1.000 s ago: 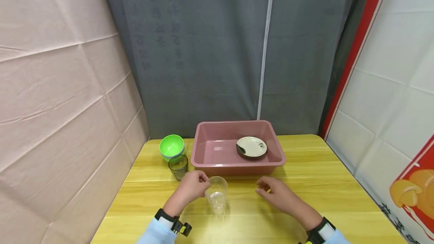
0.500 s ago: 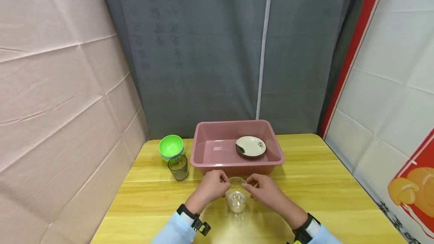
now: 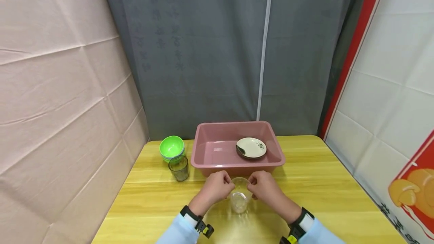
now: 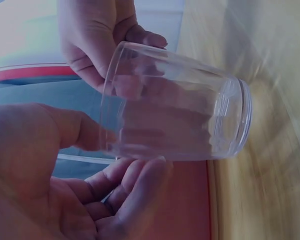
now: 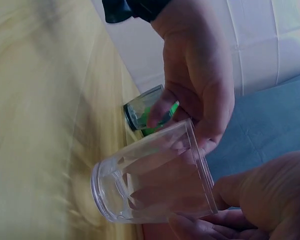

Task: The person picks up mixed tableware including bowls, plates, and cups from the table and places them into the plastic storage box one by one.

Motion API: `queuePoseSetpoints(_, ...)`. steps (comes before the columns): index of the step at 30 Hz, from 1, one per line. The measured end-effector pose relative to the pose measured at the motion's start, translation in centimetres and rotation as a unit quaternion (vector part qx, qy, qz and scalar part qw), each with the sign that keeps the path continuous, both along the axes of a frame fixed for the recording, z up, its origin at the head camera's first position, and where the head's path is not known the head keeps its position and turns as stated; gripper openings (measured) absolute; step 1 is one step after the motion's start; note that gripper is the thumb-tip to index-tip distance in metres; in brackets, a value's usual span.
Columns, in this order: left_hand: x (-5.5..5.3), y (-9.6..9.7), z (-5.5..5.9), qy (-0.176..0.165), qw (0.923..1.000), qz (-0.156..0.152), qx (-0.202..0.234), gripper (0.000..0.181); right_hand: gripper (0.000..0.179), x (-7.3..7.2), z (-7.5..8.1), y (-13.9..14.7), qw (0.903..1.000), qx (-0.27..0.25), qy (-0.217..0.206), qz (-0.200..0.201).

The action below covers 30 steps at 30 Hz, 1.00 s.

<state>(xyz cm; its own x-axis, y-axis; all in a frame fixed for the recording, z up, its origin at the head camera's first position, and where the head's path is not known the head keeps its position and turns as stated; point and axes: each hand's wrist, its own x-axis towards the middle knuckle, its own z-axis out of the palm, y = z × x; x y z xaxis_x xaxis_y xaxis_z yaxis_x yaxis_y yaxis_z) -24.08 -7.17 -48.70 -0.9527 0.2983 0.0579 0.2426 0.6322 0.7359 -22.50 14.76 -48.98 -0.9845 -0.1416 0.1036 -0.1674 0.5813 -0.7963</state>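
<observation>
Between my two hands is a clear drinking cup (image 3: 239,200), its mouth up and leaning a little. My left hand (image 3: 218,186) pinches the rim on the left side, thumb and fingers at the edge. On the opposite side, my right hand (image 3: 265,186) also pinches the rim. Both wrist views show the faceted wall of the cup (image 4: 170,107) with fingers at its mouth. Its base is close to the wooden table (image 3: 149,210); whether it touches, I cannot tell.
Beyond the hands stands a pink basin (image 3: 237,170) with a stack of small patterned plates (image 3: 251,147) inside. To its left are stacked bowls, a green bowl (image 3: 171,146) on top, with a dark grey glass (image 3: 179,170) in front. A grey curtain (image 3: 203,55) hangs behind.
My left hand has carried the clear cup to the right. My right hand, apart from it a second ago, has moved left and taken hold of the rim.
</observation>
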Motion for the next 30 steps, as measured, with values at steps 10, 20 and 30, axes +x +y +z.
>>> queuePoseSetpoints(10,-0.7,-5.5,-0.7,-0.041,0.9960,0.003,0.079,0.044,0.011,-1.3,2.8,0.4,0.9996,0.002,-0.003,0.027)
queuePoseSetpoints(20,-0.5,-11.5,-2.6,-0.038,0.9961,0.056,0.057,0.029,0.007,-4.9,9.0,1.3,0.9978,0.029,0.021,0.056)
queuePoseSetpoints(30,0.0,-12.7,-3.9,-0.053,0.9941,0.042,0.084,0.025,0.016,-11.3,11.0,0.2,0.9980,0.018,-0.008,0.060)
